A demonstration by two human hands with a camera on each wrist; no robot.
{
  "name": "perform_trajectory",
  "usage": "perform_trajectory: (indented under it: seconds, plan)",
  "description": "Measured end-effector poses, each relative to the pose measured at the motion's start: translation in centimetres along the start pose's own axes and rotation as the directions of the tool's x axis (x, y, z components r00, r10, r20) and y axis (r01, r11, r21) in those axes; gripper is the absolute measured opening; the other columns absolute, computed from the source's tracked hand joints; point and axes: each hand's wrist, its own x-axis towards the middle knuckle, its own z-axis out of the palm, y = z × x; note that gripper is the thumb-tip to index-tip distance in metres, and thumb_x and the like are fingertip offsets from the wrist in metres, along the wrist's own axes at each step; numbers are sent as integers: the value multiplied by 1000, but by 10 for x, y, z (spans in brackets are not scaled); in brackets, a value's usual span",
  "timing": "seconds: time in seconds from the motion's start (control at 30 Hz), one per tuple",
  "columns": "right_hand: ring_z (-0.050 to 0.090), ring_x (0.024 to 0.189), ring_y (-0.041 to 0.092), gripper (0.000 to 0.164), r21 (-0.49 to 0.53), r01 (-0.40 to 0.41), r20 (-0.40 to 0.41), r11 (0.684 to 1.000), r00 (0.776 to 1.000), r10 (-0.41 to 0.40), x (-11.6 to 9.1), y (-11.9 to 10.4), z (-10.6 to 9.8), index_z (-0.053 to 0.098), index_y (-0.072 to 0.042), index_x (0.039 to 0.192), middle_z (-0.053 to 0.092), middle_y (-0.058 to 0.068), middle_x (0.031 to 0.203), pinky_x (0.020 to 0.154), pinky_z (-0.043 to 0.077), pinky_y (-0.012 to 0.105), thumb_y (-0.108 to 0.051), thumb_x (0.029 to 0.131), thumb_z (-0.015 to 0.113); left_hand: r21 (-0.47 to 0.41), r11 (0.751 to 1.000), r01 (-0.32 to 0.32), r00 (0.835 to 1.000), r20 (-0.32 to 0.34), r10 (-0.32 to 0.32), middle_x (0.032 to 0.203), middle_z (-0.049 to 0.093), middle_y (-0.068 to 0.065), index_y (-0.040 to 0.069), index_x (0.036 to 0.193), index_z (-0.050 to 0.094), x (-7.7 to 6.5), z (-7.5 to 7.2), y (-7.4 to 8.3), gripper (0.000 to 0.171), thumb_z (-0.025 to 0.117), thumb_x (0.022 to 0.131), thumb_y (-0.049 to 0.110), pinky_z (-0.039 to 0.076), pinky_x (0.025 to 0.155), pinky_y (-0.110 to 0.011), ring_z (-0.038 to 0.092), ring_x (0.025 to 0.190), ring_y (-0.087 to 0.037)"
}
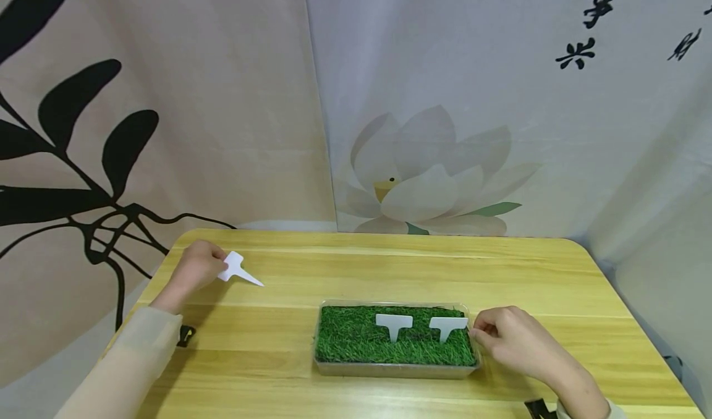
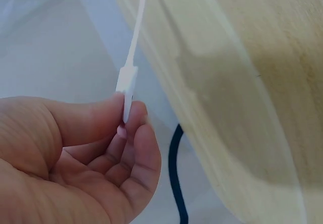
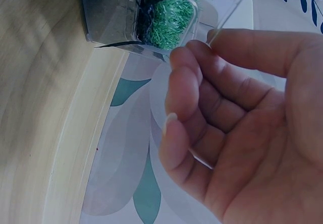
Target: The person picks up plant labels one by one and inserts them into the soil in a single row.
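My left hand point(image 1: 196, 269) pinches a white T-shaped plant label point(image 1: 235, 266) by its wide head, over the far left of the table. Its pointed stem slants down to the right in the head view. In the left wrist view, thumb and fingertips grip the label point(image 2: 127, 80) nearly edge-on. My right hand point(image 1: 514, 340) pinches the right-hand rim of a clear plastic box point(image 1: 392, 371) between thumb and index finger. Green artificial grass point(image 1: 350, 338) fills the box. Two more white labels, a middle one point(image 1: 394, 321) and a right one point(image 1: 448, 323), stand upright in the grass.
The box stands on a wooden table point(image 1: 267, 351) with rounded far corners. Behind it hangs a pale curtain point(image 1: 250, 97) with printed leaves, a lotus and black characters. Black straps show near the left wrist point(image 1: 186, 335) and the right wrist point(image 1: 538, 409).
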Motion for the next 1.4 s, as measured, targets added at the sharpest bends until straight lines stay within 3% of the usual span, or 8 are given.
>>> perform_trajectory:
  seconds: [0.2,0.33,0.67,0.97,1.4]
  plan:
    - [46,55,0,15,-9,-9,1,1000,1000,9,-1,1,1,66,-27,75,54,-19,63,54,40,21,-20,89,65,-21,1000,-15,998,-62,14,90,64,-23,-14,100,64,-1,-6,5,22,56,83,-3,46,54,-30,55,67,-23]
    - [47,55,0,16,-14,-11,0,1000,1000,11,0,1,1,66,-27,75,55,-19,64,54,40,21,-18,89,65,-18,999,-50,989,-141,47,88,64,-22,-13,101,65,-3,-9,10,24,54,83,-3,45,53,-29,55,67,-23]
    - [47,55,0,16,-4,-14,6,1000,1000,14,0,1,1,66,-27,75,55,-17,63,54,40,22,-20,90,65,-23,993,-116,956,-272,106,82,64,-17,-10,98,66,-17,-9,29,21,57,84,2,44,51,-26,55,67,-20]
    - [47,56,-1,15,2,-10,7,1000,1000,10,0,-1,-1,66,-27,76,55,-17,64,54,40,22,-22,90,64,-27,988,-152,914,-385,131,82,66,-14,-4,93,70,-27,-6,44,15,61,85,5,44,58,-25,56,71,-21]
    - [47,57,-2,15,-11,14,-4,1000,1000,-14,0,0,0,66,-26,76,56,-17,65,55,41,21,-19,89,65,-104,978,-179,887,-447,115,82,66,-13,0,92,69,-41,2,59,15,59,88,10,44,54,-22,55,69,-21]
